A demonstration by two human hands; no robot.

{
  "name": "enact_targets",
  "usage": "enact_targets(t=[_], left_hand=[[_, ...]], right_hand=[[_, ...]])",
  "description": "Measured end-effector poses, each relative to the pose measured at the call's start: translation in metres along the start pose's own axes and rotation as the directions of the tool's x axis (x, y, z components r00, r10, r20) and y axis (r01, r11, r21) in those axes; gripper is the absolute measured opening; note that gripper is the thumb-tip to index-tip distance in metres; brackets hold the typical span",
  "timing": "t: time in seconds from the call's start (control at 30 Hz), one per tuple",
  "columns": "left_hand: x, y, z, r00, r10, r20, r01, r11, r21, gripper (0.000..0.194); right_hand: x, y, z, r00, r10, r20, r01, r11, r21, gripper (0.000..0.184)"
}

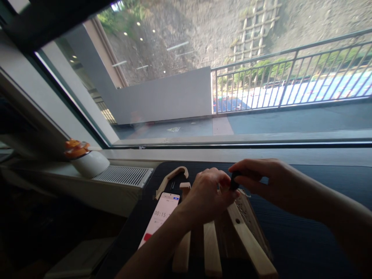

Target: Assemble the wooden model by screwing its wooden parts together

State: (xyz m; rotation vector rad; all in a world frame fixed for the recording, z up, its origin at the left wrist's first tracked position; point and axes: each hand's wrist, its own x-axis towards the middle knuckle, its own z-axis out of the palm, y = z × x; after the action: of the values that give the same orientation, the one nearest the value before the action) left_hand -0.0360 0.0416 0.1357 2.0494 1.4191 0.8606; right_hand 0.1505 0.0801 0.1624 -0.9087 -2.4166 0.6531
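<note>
My right hand (pixel 255 174) comes in from the right, thumb and fingers pinched on a small black knob-like piece (pixel 234 181). Close against it, my left hand (pixel 210 188) is closed around the upper end of a pale wooden strip (pixel 247 236); its fingertips meet the black piece. A dark round hole shows in that strip, which slants down toward me. Under the hands lies a brown wooden board (pixel 252 217) with small holes along its right side. Two more pale pieces, a left strip (pixel 181 254) and a middle strip (pixel 212 250), run beneath my left forearm, which hides part of them.
Left of my arm, a phone (pixel 159 217) displays a running timer on the dark table (pixel 293 240). A hook-shaped wooden piece (pixel 171 176) lies beyond it. A white pot with an orange top (pixel 90 162) stands by a vent grille (pixel 124 175). A large window rises behind the table.
</note>
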Motion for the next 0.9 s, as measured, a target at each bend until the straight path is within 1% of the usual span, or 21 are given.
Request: enact_targets(t=[0.07, 0.13, 0.17, 0.23, 0.27, 0.33, 0.4, 0.43, 0.47, 0.5, 0.57, 0.6, 0.73, 0.83, 0.9], left_hand=[[0.000, 0.000, -0.004, 0.999, -0.017, 0.027, 0.017, 1.000, 0.005, 0.021], [-0.002, 0.003, -0.013, 0.998, -0.036, 0.044, 0.035, 0.999, 0.030, 0.029], [-0.003, 0.005, -0.019, 0.998, -0.040, 0.041, 0.037, 0.998, 0.055, 0.029], [-0.009, 0.011, -0.030, 0.999, -0.023, 0.042, 0.017, 0.991, 0.135, 0.020], [-0.012, 0.015, -0.035, 0.998, -0.009, 0.059, -0.002, 0.983, 0.184, 0.019], [-0.019, 0.021, -0.041, 0.982, 0.019, 0.187, -0.066, 0.967, 0.246, 0.023], [-0.024, 0.025, -0.038, 0.931, 0.053, 0.362, -0.150, 0.958, 0.246, 0.021], [-0.025, 0.025, -0.034, 0.902, 0.063, 0.428, -0.182, 0.953, 0.242, 0.021], [-0.026, 0.026, -0.030, 0.874, 0.061, 0.482, -0.202, 0.948, 0.246, 0.021], [-0.026, 0.025, -0.025, 0.860, 0.053, 0.507, -0.215, 0.940, 0.266, 0.021], [-0.026, 0.024, -0.017, 0.848, 0.044, 0.528, -0.243, 0.918, 0.314, 0.021], [-0.026, 0.024, -0.014, 0.849, 0.048, 0.527, -0.254, 0.910, 0.326, 0.021], [-0.029, 0.025, -0.009, 0.845, 0.091, 0.527, -0.298, 0.899, 0.322, 0.023], [-0.031, 0.025, -0.006, 0.838, 0.119, 0.532, -0.347, 0.869, 0.352, 0.016], [-0.032, 0.024, -0.004, 0.842, 0.123, 0.525, -0.358, 0.855, 0.374, 0.013]], right_hand=[[0.000, 0.001, 0.001, 0.999, 0.030, -0.014, -0.030, 0.999, -0.041, 0.027], [0.001, 0.001, 0.002, 0.999, 0.043, -0.031, -0.045, 0.996, -0.078, 0.029], [0.001, 0.001, 0.003, 0.998, 0.040, -0.044, -0.044, 0.995, -0.093, 0.029], [0.003, 0.000, 0.004, 0.997, 0.026, -0.079, -0.035, 0.993, -0.113, 0.028], [0.004, -0.001, 0.005, 0.996, 0.020, -0.093, -0.031, 0.993, -0.117, 0.028], [0.004, -0.001, 0.006, 0.995, 0.015, -0.101, -0.026, 0.994, -0.107, 0.028], [0.004, -0.002, 0.007, 0.996, 0.020, -0.085, -0.027, 0.996, -0.084, 0.027], [0.004, -0.001, 0.007, 0.997, 0.019, -0.080, -0.026, 0.997, -0.076, 0.027], [0.003, -0.001, 0.006, 0.997, 0.019, -0.077, -0.024, 0.997, -0.070, 0.027], [0.003, -0.001, 0.006, 0.997, 0.018, -0.075, -0.023, 0.997, -0.067, 0.027], [0.003, -0.001, 0.006, 0.997, 0.016, -0.071, -0.020, 0.998, -0.059, 0.027], [0.003, -0.001, 0.006, 0.998, 0.017, -0.067, -0.021, 0.998, -0.053, 0.026], [0.004, -0.002, 0.006, 0.997, 0.021, -0.075, -0.024, 0.999, -0.044, 0.024], [0.004, -0.003, 0.007, 0.996, 0.016, -0.086, -0.021, 0.998, -0.052, 0.024], [0.004, -0.004, 0.007, 0.996, 0.015, -0.087, -0.019, 0.998, -0.054, 0.024]])
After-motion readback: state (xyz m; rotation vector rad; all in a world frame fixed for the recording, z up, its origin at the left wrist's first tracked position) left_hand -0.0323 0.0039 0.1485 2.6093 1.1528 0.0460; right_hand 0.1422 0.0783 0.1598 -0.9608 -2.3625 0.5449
